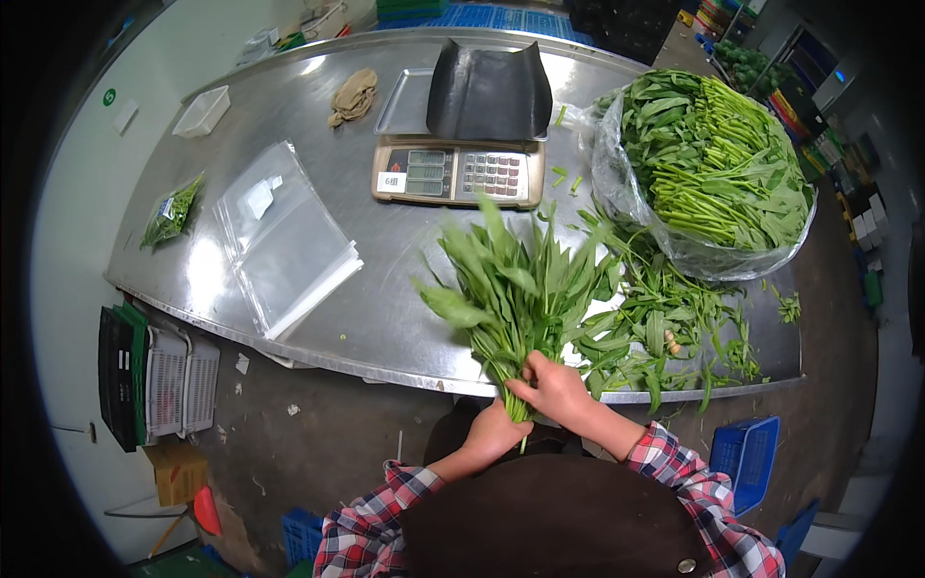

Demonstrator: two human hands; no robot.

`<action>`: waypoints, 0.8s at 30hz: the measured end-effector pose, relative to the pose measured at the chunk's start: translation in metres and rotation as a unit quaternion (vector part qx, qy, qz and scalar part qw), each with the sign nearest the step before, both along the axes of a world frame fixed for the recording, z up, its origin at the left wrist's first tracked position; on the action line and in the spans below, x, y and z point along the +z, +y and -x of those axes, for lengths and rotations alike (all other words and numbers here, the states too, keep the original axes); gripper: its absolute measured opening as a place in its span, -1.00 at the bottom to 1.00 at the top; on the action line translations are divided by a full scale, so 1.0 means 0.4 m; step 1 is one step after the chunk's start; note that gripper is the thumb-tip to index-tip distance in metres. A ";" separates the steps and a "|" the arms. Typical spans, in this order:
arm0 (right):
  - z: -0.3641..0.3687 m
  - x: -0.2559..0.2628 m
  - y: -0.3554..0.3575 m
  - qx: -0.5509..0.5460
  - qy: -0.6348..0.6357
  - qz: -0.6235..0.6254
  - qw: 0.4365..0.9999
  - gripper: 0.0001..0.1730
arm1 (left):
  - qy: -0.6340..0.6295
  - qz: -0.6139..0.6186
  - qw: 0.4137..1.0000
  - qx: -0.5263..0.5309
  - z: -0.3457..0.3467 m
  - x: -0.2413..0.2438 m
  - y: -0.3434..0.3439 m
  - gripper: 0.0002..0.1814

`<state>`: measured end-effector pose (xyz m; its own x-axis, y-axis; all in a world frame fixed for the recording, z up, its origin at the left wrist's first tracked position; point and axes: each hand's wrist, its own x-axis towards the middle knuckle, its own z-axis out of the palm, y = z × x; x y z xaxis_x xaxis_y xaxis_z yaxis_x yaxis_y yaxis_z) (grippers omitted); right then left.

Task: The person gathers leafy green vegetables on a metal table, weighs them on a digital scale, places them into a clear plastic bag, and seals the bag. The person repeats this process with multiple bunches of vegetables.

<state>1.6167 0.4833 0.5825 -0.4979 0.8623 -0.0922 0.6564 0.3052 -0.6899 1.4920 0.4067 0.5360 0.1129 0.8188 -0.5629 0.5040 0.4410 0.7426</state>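
A leafy bunch of water spinach (524,289) is held over the table's front edge, its leaves fanning away from me and slightly blurred. My left hand (495,430) is closed around the stem ends, low in the bunch. Just above it and to the right, my right hand (553,386) grips the stems with thumb and fingers. Loose leaves and stems (665,325) lie scattered on the steel right of the bunch. Behind them a clear plastic bag (629,188), rolled open, is packed with more greens (723,166).
Beyond the bunch stands a digital scale (457,173) with a black curved tray (490,90) on its pan. On the steel table (303,123) lie clear plastic bags (289,246), a bagged bunch of greens (172,213), a white tray (202,112) and a brown cloth (353,97). A blue basket (744,462) is on the floor.
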 end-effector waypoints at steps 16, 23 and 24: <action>-0.200 -0.121 -0.087 0.066 0.459 0.647 0.605 -0.07 | -0.556 0.253 0.785 0.101 0.059 0.045 0.000 -0.60; -0.025 -0.079 -0.041 -0.023 0.608 0.587 0.534 -0.39 | -0.482 0.246 0.840 -0.044 0.107 0.079 0.013 -0.58; -0.026 -0.062 -0.034 -0.053 0.580 0.572 0.577 -0.46 | -0.378 0.206 0.901 -0.047 0.125 0.076 0.024 -0.54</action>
